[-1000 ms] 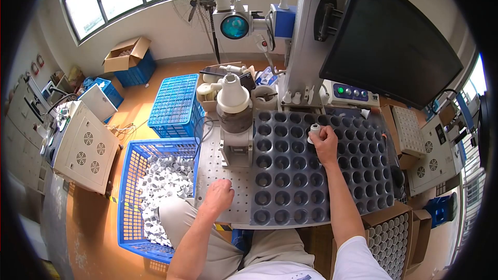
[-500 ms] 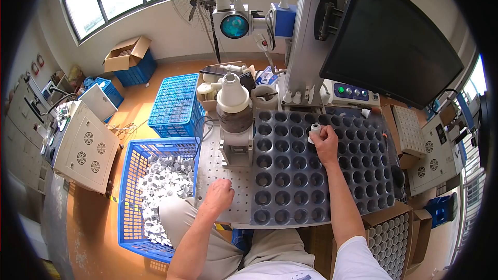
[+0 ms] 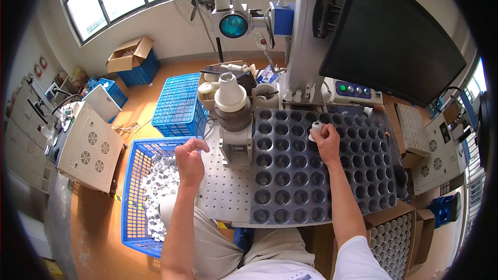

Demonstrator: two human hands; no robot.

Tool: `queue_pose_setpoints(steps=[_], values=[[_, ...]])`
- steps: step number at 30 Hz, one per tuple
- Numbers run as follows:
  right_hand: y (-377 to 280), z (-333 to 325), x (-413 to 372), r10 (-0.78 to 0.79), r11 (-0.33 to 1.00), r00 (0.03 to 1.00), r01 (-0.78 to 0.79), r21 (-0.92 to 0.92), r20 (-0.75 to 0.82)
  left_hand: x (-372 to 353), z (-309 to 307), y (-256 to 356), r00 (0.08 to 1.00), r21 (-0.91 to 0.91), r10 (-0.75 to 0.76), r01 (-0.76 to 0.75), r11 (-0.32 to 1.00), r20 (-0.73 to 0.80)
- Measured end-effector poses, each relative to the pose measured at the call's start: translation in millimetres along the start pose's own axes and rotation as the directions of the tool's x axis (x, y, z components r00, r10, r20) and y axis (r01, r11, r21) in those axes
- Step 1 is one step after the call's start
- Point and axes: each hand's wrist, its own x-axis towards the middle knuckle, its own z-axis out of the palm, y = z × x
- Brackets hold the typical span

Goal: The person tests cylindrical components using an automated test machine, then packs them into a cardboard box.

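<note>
Head view. The right hand [image 3: 328, 146] is positioned over the black tray [image 3: 273, 169]. Its grip is closed, with thumb and fingers pinching 1 white part [image 3: 315, 134]. The part is held upright, narrow end up, above the upper middle of the tray; contact between its base and the tray cannot be determined. The visible tray pockets are round and arranged in rows.

The left hand [image 3: 190, 165] is raised at the left edge of the perforated counter [image 3: 223, 194], beside the blue crate [image 3: 142, 249]. Its grip is partly curled, with a finger bent toward the fixture [image 3: 236, 141]; whether it has hold of anything cannot be determined. Loose white pieces [image 3: 157, 186] are heaped in the crate.

The fixture stands on the counter, left of the tray, and carries 1 white cone [image 3: 230, 95], narrow end up. A round lens [image 3: 233, 25] is mounted above and behind it. To the right are a dark monitor [image 3: 391, 36] and, below it, a control box [image 3: 357, 91] with 1 green button.
</note>
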Motion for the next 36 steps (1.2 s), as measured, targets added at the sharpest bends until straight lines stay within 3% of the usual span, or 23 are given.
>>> queue_pose_setpoints(steps=[3,5,6,7,8,9,11,13,15,18,19,21,22,25,26,27,28,29,30,32,36], values=[[-0.5,-0.9,1.4,0.057,0.988,0.998,-0.051,0.145,-0.033,49.6,3.7,38.9,0.978,0.021,0.13,-0.129,0.991,-0.162],[-9.4,-0.6,8.3,0.119,0.96,0.992,-0.108,0.26,-0.03,79.1,10.1,59.9,0.963,0.045,0.244,-0.24,0.97,-0.112],[-14.2,-0.3,13.6,0.15,0.94,0.988,-0.135,0.313,-0.026,95.7,14.4,62.8,0.984,0.108,0.168,-0.162,0.981,-0.054],[-31.9,3.5,19.4,0.116,0.921,0.993,-0.108,0.376,0.001,108.0,28.2,62.8,0.973,0.208,0.215,-0.193,0.959,-0.086],[-59.5,10.9,25.4,0.082,0.896,0.996,-0.085,0.437,0.025,119.6,44.7,62.1,0.981,-0.084,0.182,-0.187,0.979,-0.07],[-85.4,19.5,31.9,0.004,0.886,0.999,-0.021,0.463,0.038,126.1,60.4,62.4,0.974,0.173,0.225,-0.22,0.96,-0.01],[-136.6,43.3,41.3,-0.089,0.814,0.991,0.014,0.58,0.102,133.6,70.8,64.3,0.961,0.393,0.267,-0.275,0.877,0.076],[-185.6,70.1,44.5,-0.217,0.747,0.965,0.065,0.661,0.15,131.9,63.0,77.3,0.958,0.266,0.273,-0.286,0.921,0.084],[-209.5,98.9,43.6,-0.342,0.765,0.921,0.156,0.625,0.189,111.9,28.7,117.9,0.974,-0.035,0.22,-0.218,0.975,0.053],[-213.0,128.2,30.9,-0.298,0.885,0.897,0.132,0.446,0.326,86.1,-47.2,84.4,0.971,0.114,0.221,-0.21,0.971,-0.095],[-213.9,133.9,28.3,-0.329,0.855,0.897,0.151,0.496,0.294,70.1,-77.8,68.1,0.979,0.208,0.154,-0.125,0.97,-0.133],[-210.3,140.1,23.3,-0.293,0.877,0.907,0.128,0.464,0.303,43.5,-152.4,-27.6,0.969,0.205,0.155,-0.115,0.972,-0.192],[-208.8,140.5,21.0,-0.274,0.886,0.915,0.12,0.448,0.296,23.3,-192.7,-102.8,0.922,0.189,0.181,-0.12,0.975,-0.344],[-198.9,145.6,17.7,-0.357,0.867,0.91,0.238,0.438,0.213,-36.7,-281.9,-223.2,0.932,0.364,0.015,0.127,0.923,-0.362],[-193.0,146.9,13.5,-0.41,0.819,0.899,0.288,0.497,0.155,-60.2,-298.3,-226.4,0.899,0.464,0.027,0.2,0.863,-0.437],[-181.2,144.1,11.3,-0.39,0.785,0.897,0.206,0.584,0.208,-84.5,-314.3,-228.1,0.86,0.543,0.039,0.285,0.79,-0.508],[-178.5,130.6,2.6,-0.382,0.841,0.894,0.232,0.489,0.234,-94.8,-309.9,-207.0,0.804,0.568,0.043,0.38,0.73,-0.593],[-176.9,118.5,-9.6,-0.358,0.846,0.905,0.212,0.488,0.228,-110.2,-320.2,-195.6,0.757,0.535,0.03,0.433,0.726,-0.653],[-170.0,104.7,-21.2,-0.319,0.904,0.918,0.22,0.367,0.234,-126.7,-332.0,-188.8,0.711,0.499,0.021,0.472,0.727,-0.703],[-133.3,76.7,-34.9,-0.305,0.927,0.924,0.232,0.294,0.232,-160.5,-352.5,-178.1,0.688,0.474,0.036,0.46,0.751,-0.725],[-77.5,9.0,-65.8,-0.118,0.988,0.973,0.094,0.123,0.201,-212.6,-358.3,-182.3,0.66,0.391,-0.077,0.531,0.752,-0.748]])
